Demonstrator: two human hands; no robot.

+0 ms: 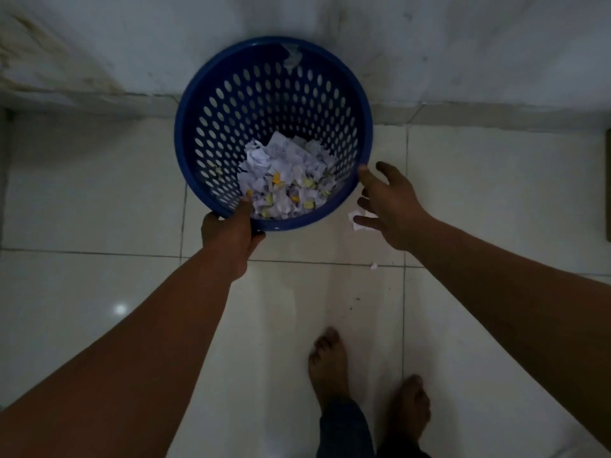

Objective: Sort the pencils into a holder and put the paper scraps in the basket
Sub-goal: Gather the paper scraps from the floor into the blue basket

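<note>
So, the left hand [228, 233] is clamped on the near rim of the blue basket [185, 107], thumb hooked over the inside of the edge and the other fingers curled round the outside. The right hand [390, 206] holds nothing, fingers spread and relaxed, just off the basket's right side. Its top fingertip sits right at the rim; touching or a hair off, I can't tell. The hands are apart, with the near-right curve of the rim between them.

Inside the basket there's a heap of paper scraps [284, 180], mostly white with some yellow bits, piled toward the near wall. One pale crumpled bit [291, 57] hangs at the far rim. Outside, a white scrap [358, 221] lies just beside the basket's near-right edge, under the right hand's lower fingers, and I can't tell whether they touch it. A much smaller scrap [373, 266] lies on the tiled floor [99, 209], further out from the basket on that same side.

The basket's far side is close to the wall [132, 44], touching or not I can't say. Shiny tile stretches left and right of the basket, and on its near side the person's bare feet [327, 361] stand well apart from it. Far to the basket's right a dark thing [607, 190] pokes in at the picture's edge, too cut off to tell what.
</note>
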